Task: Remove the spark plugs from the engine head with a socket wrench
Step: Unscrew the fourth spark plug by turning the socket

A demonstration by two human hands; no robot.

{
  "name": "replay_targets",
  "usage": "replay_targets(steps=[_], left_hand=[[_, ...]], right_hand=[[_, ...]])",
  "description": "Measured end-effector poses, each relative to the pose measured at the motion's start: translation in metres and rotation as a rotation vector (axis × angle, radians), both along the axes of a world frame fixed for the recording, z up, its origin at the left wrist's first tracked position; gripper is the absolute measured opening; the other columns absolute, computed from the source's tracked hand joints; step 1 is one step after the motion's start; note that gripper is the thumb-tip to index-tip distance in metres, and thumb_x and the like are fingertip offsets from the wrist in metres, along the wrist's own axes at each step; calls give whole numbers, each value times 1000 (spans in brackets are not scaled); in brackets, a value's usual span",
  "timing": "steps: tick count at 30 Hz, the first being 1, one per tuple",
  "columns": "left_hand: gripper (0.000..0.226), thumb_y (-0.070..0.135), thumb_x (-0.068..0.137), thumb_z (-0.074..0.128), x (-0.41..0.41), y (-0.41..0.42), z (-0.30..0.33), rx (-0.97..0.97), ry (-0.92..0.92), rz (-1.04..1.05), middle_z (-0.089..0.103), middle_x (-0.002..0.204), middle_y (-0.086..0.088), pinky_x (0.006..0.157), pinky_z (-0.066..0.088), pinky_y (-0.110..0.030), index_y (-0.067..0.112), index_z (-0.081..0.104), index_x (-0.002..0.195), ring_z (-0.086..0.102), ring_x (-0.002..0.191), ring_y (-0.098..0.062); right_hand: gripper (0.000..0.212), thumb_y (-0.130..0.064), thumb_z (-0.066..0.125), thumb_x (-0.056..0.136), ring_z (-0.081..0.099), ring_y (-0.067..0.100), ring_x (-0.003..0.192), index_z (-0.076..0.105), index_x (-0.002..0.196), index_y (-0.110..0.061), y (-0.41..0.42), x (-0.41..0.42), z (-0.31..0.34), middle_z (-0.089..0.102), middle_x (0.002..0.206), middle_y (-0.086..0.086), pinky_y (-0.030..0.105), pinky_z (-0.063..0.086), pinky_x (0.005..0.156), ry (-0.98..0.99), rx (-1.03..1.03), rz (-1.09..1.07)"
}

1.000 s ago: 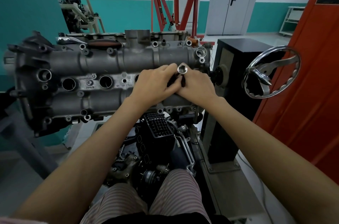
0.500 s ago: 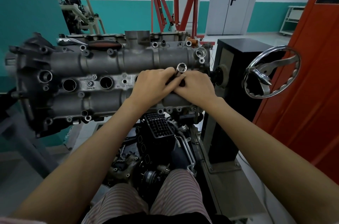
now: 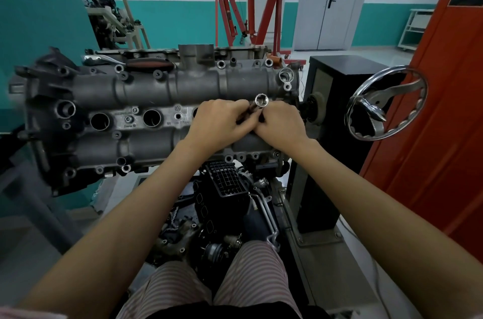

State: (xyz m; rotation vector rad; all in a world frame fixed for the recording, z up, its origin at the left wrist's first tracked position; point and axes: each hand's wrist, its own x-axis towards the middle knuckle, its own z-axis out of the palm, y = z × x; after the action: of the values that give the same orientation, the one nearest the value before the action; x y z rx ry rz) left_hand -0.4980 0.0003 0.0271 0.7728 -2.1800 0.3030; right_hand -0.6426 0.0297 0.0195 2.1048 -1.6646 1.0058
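Holding almost unchanged from a second ago, both hands, left hand (image 3: 222, 122) and right hand (image 3: 281, 125), grip the socket (image 3: 261, 101) at frame centre over the engine head (image 3: 146, 88); extraction seems unfinished. Two plug wells (image 3: 100, 121) at centre left look dark; contents can't be told. No spark plugs visible.

My trousers (image 3: 251, 274) are striped pink and white, the engine head (image 3: 146, 99) in front of me is dull grey, the socket (image 3: 261, 101) shiny silver, the hoist (image 3: 230, 13) red, the cabinet (image 3: 439, 99) orange-red, and the wall (image 3: 170, 23) teal below white.
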Motion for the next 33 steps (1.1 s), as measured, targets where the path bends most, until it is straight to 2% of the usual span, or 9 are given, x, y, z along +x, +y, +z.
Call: replay_targets(steps=[4, 7, 10, 14, 18, 21, 24, 28, 33], left_hand=[[43, 45, 74, 32, -2, 0, 2, 17, -10, 2, 59, 67, -1, 50, 26, -27, 8, 53, 83, 54, 58, -28], [30, 38, 82, 43, -3, 0, 2, 26, -1, 9, 58, 62, -2, 48, 26, -27, 10, 50, 76, 54, 54, -29], [30, 32, 84, 55, -3, 0, 1, 8, 35, 9, 58, 52, -7, 48, 25, -25, 9, 57, 66, 56, 50, -32], [44, 44, 87, 42, -1, -1, 1, 36, 19, 0, 57, 55, -4, 47, 34, -30, 8, 62, 71, 56, 54, -27], [40, 47, 77, 33, -3, 1, 2, 46, -1, -16, 55, 69, 2, 48, 37, -31, 11, 48, 83, 52, 57, -25], [38, 45, 81, 36, -3, -1, 1, 43, 0, 15, 57, 66, 0, 46, 33, -29, 11, 53, 80, 55, 58, -27], [34, 39, 86, 49, -2, -3, 1, 42, 29, -2, 57, 54, -5, 45, 22, -25, 11, 62, 71, 56, 53, -30], [44, 44, 85, 42, -1, -1, 1, 74, 27, -33, 54, 54, -2, 49, 29, -28, 8, 62, 71, 55, 54, -27], [43, 48, 76, 31, -3, 2, 3, 72, 11, -41, 54, 69, 1, 50, 37, -32, 9, 48, 83, 51, 58, -26]], right_hand=[[11, -27, 47, 78, 41, 14, 55, 37, 75, -24, 1, 0, 2, 40, 59, -10, 19, 21, 45, 33, 59, 3], [18, -25, 51, 80, 42, 17, 53, 38, 86, -15, 0, 0, 0, 48, 62, -6, 25, 24, 44, 24, 48, 17], [15, -29, 56, 80, 45, 17, 59, 50, 77, -15, -1, -1, 0, 52, 62, -3, 28, 26, 51, 12, 26, -28], [33, -21, 54, 79, 36, 13, 56, 30, 57, -27, 3, 0, 2, 30, 51, -16, 23, 18, 46, -72, 14, 20], [2, -28, 44, 76, 40, 12, 57, 43, 74, -27, 2, 0, 4, 33, 54, -16, 20, 19, 46, 19, 94, 24], [14, -27, 49, 80, 45, 16, 56, 39, 85, -18, -2, -2, 1, 44, 59, -11, 23, 26, 45, 0, 88, 31], [17, -28, 55, 78, 44, 14, 58, 52, 83, -12, -1, -3, 1, 50, 62, -8, 25, 28, 47, -35, 50, 10], [19, -17, 56, 77, 36, 12, 56, 45, 64, -25, 2, -1, 0, 37, 50, -14, 19, 19, 46, -98, 15, 24], [6, -23, 50, 77, 37, 10, 53, 46, 74, -26, 1, 0, 2, 34, 53, -18, 19, 21, 46, -26, 58, 20]])
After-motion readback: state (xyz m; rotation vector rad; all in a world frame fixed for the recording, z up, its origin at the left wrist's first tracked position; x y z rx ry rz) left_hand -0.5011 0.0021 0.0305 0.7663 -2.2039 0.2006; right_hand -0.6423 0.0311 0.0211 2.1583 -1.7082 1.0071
